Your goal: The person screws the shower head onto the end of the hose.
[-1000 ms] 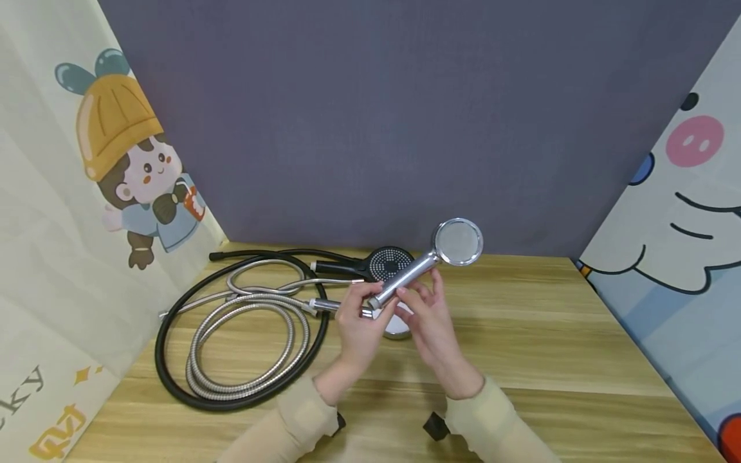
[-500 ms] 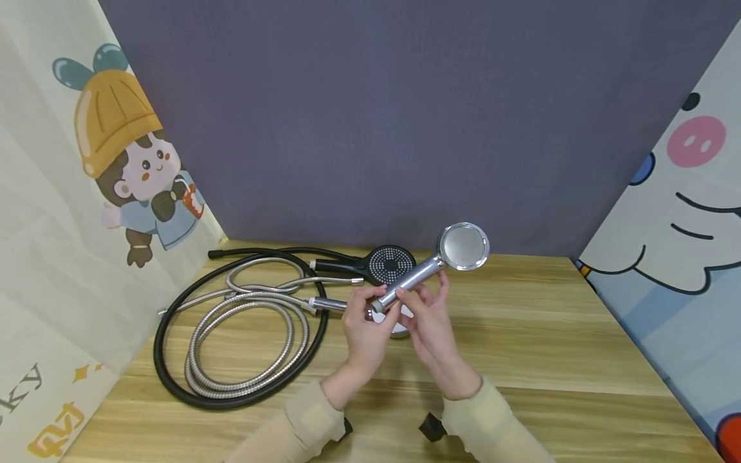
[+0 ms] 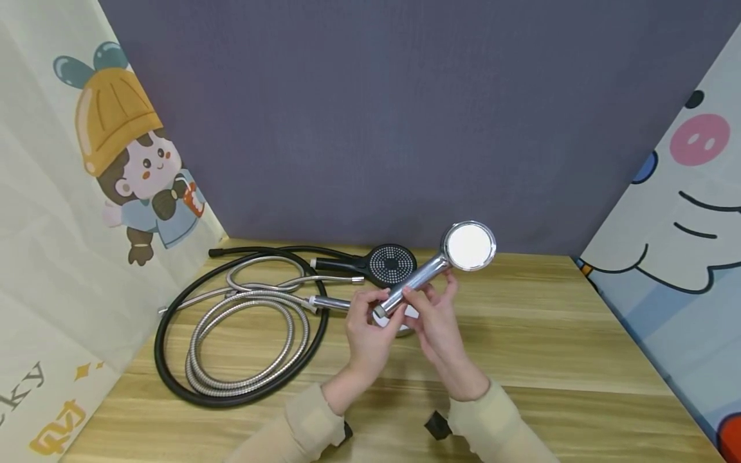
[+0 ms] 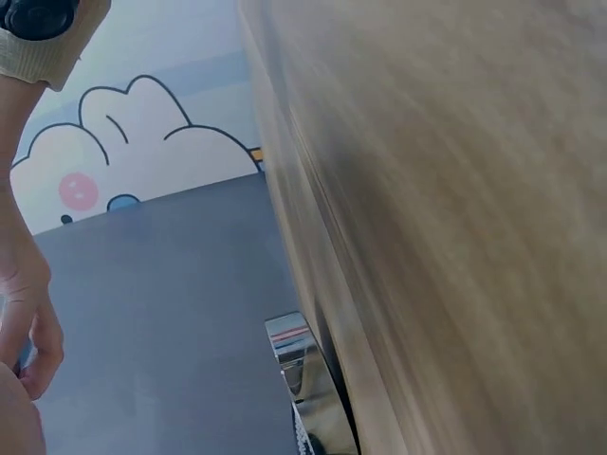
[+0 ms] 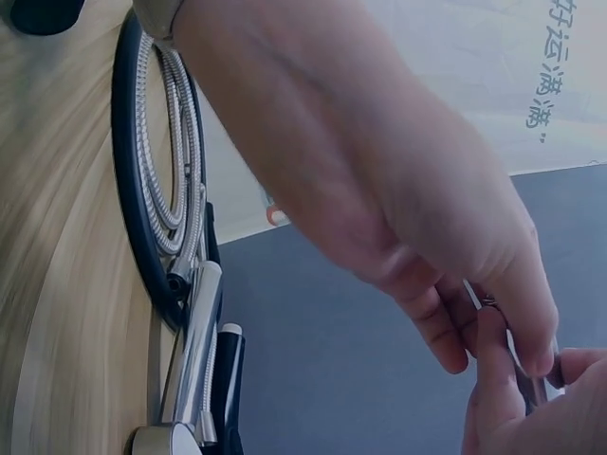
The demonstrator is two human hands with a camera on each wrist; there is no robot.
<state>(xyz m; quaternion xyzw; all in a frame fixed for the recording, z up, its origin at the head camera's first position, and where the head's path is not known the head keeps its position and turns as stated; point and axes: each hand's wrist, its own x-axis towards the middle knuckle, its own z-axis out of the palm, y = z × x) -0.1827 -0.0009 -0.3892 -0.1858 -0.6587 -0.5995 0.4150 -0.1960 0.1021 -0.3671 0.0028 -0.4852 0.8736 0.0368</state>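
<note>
A chrome shower head (image 3: pixel 470 246) with a round pale face is held up above the table, its handle slanting down to the left. My left hand (image 3: pixel 368 342) pinches the lower end of that handle between thumb and fingers. Higher on the same handle, my right hand (image 3: pixel 441 329) grips with the thumb on top and fingers behind. In the right wrist view the right hand (image 5: pixel 427 180) hides most of the handle. A second chrome shower head (image 3: pixel 332 303) lies behind my left hand, which partly covers it.
A black shower head (image 3: pixel 391 265) lies at the back of the wooden table (image 3: pixel 550 341). To the left are a coiled black hose (image 3: pixel 164 373) and silver metal hoses (image 3: pixel 199 379). A grey panel (image 3: pixel 370 122) stands behind, with patterned sheets on both sides.
The held shower head has shifted slightly to the right together with both hands, and its face now looks bright white. The hoses and the shower heads on the table stay in place.
</note>
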